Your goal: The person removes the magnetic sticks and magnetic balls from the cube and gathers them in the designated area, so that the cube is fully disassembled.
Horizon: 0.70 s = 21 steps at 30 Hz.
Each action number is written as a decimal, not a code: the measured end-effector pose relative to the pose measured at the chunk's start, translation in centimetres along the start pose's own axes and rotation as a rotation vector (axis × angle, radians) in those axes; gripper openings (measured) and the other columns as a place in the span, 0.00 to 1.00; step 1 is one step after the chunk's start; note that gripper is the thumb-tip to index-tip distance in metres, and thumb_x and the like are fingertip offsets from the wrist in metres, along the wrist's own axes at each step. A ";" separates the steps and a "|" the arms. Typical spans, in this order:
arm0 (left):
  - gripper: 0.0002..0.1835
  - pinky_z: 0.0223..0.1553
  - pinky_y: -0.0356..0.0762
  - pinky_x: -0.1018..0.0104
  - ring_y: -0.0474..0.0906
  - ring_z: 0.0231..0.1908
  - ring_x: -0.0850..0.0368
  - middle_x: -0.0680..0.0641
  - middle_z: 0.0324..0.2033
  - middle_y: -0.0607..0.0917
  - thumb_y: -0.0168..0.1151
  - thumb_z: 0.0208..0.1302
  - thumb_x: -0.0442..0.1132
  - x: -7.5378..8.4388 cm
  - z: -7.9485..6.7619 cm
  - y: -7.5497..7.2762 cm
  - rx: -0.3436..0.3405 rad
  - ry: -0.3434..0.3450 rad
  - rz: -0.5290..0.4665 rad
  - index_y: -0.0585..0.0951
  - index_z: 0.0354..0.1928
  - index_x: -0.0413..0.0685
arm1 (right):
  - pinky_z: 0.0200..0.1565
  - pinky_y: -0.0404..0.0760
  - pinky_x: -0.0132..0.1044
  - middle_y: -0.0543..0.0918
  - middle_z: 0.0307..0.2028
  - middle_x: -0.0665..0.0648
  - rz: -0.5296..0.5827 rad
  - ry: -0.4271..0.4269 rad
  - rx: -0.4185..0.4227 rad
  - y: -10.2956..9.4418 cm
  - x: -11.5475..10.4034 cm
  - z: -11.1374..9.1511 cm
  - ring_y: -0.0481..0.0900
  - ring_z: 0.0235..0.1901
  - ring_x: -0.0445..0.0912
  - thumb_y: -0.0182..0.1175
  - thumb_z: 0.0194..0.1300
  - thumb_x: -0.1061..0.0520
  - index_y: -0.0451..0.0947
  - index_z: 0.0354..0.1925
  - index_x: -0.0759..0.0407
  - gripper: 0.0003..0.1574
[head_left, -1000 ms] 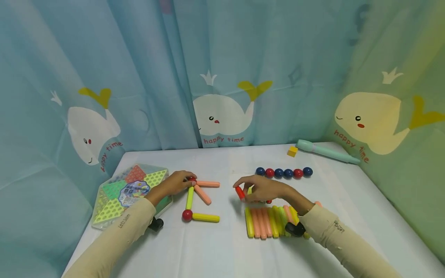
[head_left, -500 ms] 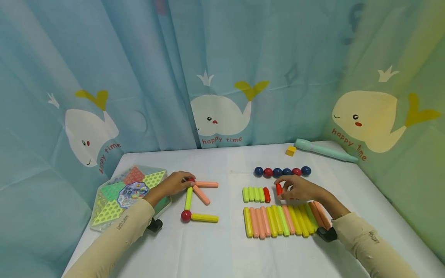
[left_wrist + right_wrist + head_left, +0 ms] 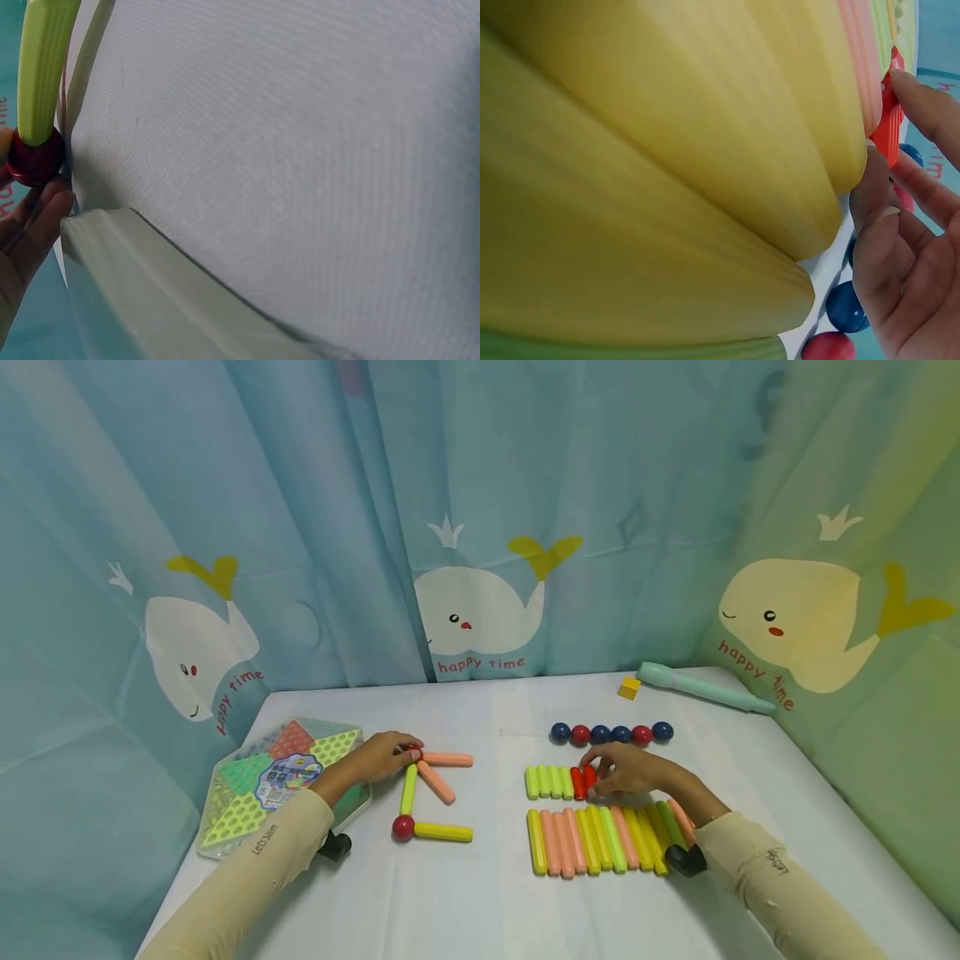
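My left hand [image 3: 381,757] pinches a red ball [image 3: 31,166], which joins a light-green stick [image 3: 408,788] and two pink sticks [image 3: 448,760]. At the green stick's near end sits another red ball [image 3: 402,827] with a yellow stick [image 3: 444,832]. Over on the right, my right hand [image 3: 628,770] pinches a short red stick [image 3: 889,127] between thumb and fingers. That stick stands at the right end of a row of short sticks, beside another red stick [image 3: 577,783] and several light-green ones [image 3: 549,782].
A row of long yellow, pink and green sticks [image 3: 592,841] lies under the right wrist. Blue and red balls [image 3: 601,734] line up behind the right hand. Farther back are a yellow block [image 3: 629,687] and a mint-green pen-shaped object [image 3: 705,687]. A clear box [image 3: 217,827] is left.
My right hand has carried the red stick right, then back left and down against the other red stick in the short row. The left hand stays on its ball.
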<state>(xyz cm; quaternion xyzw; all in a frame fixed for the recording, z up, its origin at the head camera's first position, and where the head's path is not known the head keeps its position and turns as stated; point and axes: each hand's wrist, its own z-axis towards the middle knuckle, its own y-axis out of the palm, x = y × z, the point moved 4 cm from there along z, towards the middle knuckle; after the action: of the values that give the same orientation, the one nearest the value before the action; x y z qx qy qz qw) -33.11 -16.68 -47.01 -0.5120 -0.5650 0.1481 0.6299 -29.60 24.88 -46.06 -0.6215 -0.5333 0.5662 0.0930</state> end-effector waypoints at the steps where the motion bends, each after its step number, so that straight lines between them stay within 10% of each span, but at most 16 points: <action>1: 0.18 0.61 0.76 0.49 0.78 0.57 0.49 0.45 0.55 0.83 0.52 0.78 0.44 0.0 0.0 0.0 0.001 -0.002 -0.001 0.79 0.63 0.46 | 0.39 0.81 0.36 0.81 0.38 0.55 -0.005 -0.003 -0.001 0.0 -0.1 0.0 0.76 0.35 0.46 0.72 0.61 0.53 0.77 0.58 0.56 0.29; 15: 0.18 0.60 0.77 0.50 0.79 0.54 0.50 0.47 0.52 0.84 0.55 0.77 0.46 -0.6 -0.1 0.1 0.036 -0.024 -0.020 0.79 0.61 0.49 | 0.48 0.80 0.41 0.82 0.41 0.54 0.012 -0.094 0.000 0.1 0.0 -0.4 0.78 0.41 0.47 0.70 0.63 0.50 0.73 0.64 0.63 0.35; 21: 0.17 0.59 0.78 0.51 0.80 0.53 0.51 0.47 0.52 0.84 0.55 0.77 0.45 -0.7 0.0 0.0 0.038 -0.013 -0.027 0.80 0.60 0.48 | 0.37 0.83 0.39 0.83 0.47 0.61 0.086 -0.105 0.016 -1.4 -0.6 -1.5 0.82 0.35 0.51 0.63 0.71 0.52 0.68 0.67 0.67 0.33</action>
<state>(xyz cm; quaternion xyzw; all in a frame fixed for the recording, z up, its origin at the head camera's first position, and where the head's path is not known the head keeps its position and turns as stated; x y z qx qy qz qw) -33.30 -17.20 -47.40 -0.4910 -0.5731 0.1535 0.6379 -29.08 25.69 -44.18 -0.6126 -0.5059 0.6057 0.0454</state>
